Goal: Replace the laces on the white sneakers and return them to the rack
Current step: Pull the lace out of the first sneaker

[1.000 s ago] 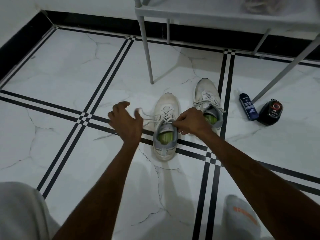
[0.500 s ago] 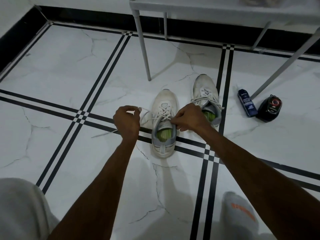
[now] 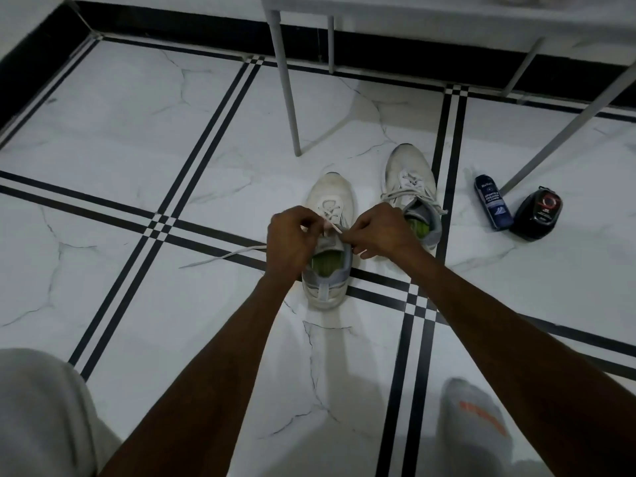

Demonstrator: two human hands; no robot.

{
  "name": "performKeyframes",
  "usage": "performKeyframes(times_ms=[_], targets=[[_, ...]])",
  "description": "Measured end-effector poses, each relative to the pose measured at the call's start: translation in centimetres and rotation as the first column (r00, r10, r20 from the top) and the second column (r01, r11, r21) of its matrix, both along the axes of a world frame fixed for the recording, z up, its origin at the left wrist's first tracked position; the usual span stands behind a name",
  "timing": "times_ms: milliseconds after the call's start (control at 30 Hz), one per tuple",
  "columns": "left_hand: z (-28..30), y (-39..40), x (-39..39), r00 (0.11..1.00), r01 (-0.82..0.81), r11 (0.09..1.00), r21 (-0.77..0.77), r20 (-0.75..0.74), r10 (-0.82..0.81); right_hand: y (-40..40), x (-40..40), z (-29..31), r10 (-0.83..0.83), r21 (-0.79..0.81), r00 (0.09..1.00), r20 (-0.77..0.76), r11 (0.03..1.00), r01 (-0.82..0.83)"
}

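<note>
Near sneaker [image 3: 328, 249]: stood on the floor [image 3: 172, 139], toe pointing away, white lace [image 3: 330, 226] crossing its tongue.
Left hand [image 3: 290, 241]: fingers curled, pinching the lace.
Right hand [image 3: 383, 235]: pinching the lace's other side.
Loose lace end: trailed left across the floor.
Second sneaker [image 3: 409, 187]: just beside, right.
Rack [image 3: 447, 15]: behind.
Blue can [image 3: 492, 206], black bottle [image 3: 537, 216]: right.

This looks like a room in a home, probably an entry or hallway. The floor [image 3: 103, 139] is glossy white marble-look tile crossed by black stripes, with a black skirting [image 3: 172, 31] along the wall. A light metal-legged rack [image 3: 287, 91] stands by it (shoe-care bottles [image 3: 493, 208] sit beside its legs).
</note>
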State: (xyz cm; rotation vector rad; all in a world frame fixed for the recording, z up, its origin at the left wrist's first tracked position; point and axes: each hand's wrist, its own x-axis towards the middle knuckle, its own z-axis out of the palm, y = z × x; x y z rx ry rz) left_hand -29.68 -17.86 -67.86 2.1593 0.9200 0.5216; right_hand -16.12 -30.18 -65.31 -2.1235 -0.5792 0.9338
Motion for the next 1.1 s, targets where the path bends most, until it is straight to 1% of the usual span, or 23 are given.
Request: performKeyframes(times_ms=[33,67,100,133,167,200,233,267,333,400,433,500,533,600,667,733,800,833,933,967,1000,1067,1100], targets=[[0.3,0.6,-0.4,0.985,-0.135,0.986,-0.098,0.093,0.144,0.0,0.0,-0.1,0.005,-0.007,1.0,0.027,1.0,-0.005],[0.5,1.5,-0.9,0.939,-0.279,0.941,-0.192,0.151,0.309,0.0,0.1,-0.2,0.011,-0.02,0.999,0.051,1.0,-0.01],[0.9,2.5,-1.5,0.887,-0.398,0.89,-0.223,0.155,0.435,0.0,0.2,-0.4,0.01,-0.031,0.998,0.064,0.999,-0.008],[1.2,3.2,-1.9,0.859,-0.476,0.857,-0.195,0.105,0.501,0.0,0.2,-0.5,0.008,-0.036,0.998,0.065,0.999,-0.006],[1.4,3.4,-2.2,0.859,-0.499,0.852,-0.159,0.037,0.51,0.0,0.1,-0.7,0.016,-0.04,0.997,0.075,0.999,-0.013],[1.5,3.3,-2.3,0.875,-0.476,0.866,-0.151,0.019,0.484,0.2,0.0,-0.8,0.033,-0.048,0.995,0.098,0.998,-0.029],[1.6,2.6,-2.3,0.898,-0.427,0.892,-0.146,0.044,0.438,0.4,0.0,-0.9,0.05,-0.061,0.99,0.128,0.997,-0.043],[1.5,1.6,-2.2,0.925,-0.36,0.924,-0.133,0.08,0.372,0.6,-0.1,-0.8,0.065,-0.075,0.985,0.157,0.996,-0.054],[0.6,-0.4,-2.2,0.976,-0.192,0.973,-0.126,0.077,0.202,1.1,-0.5,-0.7,0.122,-0.105,0.963,0.241,0.989,-0.099],[-0.4,-1.6,-2.2,0.996,-0.054,0.992,-0.115,0.059,0.061,1.2,-0.7,-0.8,0.198,-0.121,0.916,0.349,0.979,-0.166],[-0.8,-1.7,-2.3,0.997,-0.024,0.995,-0.095,0.068,0.031,1.1,-0.8,-1.0,0.225,-0.109,0.896,0.382,0.974,-0.198],[-1.3,-1.6,-2.4,0.994,-0.027,0.999,-0.036,0.109,0.031,0.6,-0.7,-1.2,0.23,-0.061,0.89,0.393,0.973,-0.224],[-1.5,-1.5,-2.5,0.991,-0.047,0.998,-0.042,0.124,0.052,0.4,-0.6,-1.4,0.209,-0.036,0.899,0.385,0.977,-0.212],[-1.7,-1.2,-2.5,0.983,-0.101,0.986,-0.136,0.137,0.119,0.5,-0.7,-1.3,0.184,-0.05,0.893,0.412,0.983,-0.179],[-1.9,-1.4,-2.4,0.977,-0.132,0.966,-0.221,0.136,0.164,0.8,-1.3,-1.1,0.265,-0.152,0.823,0.503,0.964,-0.217],[-2.2,-1.6,-2.2,0.975,-0.121,0.956,-0.267,0.148,0.164,1.1,-2.2,-0.7,0.401,-0.259,0.711,0.577,0.916,-0.306],[-2.1,-1.8,-2.1,0.974,-0.096,0.951,-0.294,0.17,0.151,1.4,-2.7,-0.3,0.48,-0.321,0.599,0.641,0.876,-0.358],[-2.1,-1.8,-2.1,0.973,-0.089,0.951,-0.297,0.178,0.146,1.7,-2.9,-0.3,0.483,-0.326,0.574,0.661,0.874,-0.36],[-2.1,-1.9,-2.1,0.974,-0.076,0.952,-0.297,0.184,0.135,2.6,-3.0,-0.5,0.496,-0.319,0.54,0.68,0.863,-0.391],[-2.1,-1.9,-2.2,0.973,-0.068,0.949,-0.309,0.192,0.132,2.6,-2.7,-0.5,0.471,-0.286,0.559,0.682,0.876,-0.389],[-2.1,-1.8,-2.3,0.971,-0.064,0.946,-0.317,0.2,0.133,2.5,-2.1,-0.3,0.393,-0.226,0.623,0.676,0.916,-0.332],[-2.1,-1.4,-2.5,0.967,-0.071,0.946,-0.315,0.209,0.142,1.7,0.7,-0.9,0.147,-0.134,0.769,0.621,0.988,-0.081],[-2.1,-1.2,-2.6,0.967,-0.074,0.944,-0.32,0.21,0.147,1.2,2.0,-1.2,0.02,-0.094,0.814,0.581,0.995,0.043]])
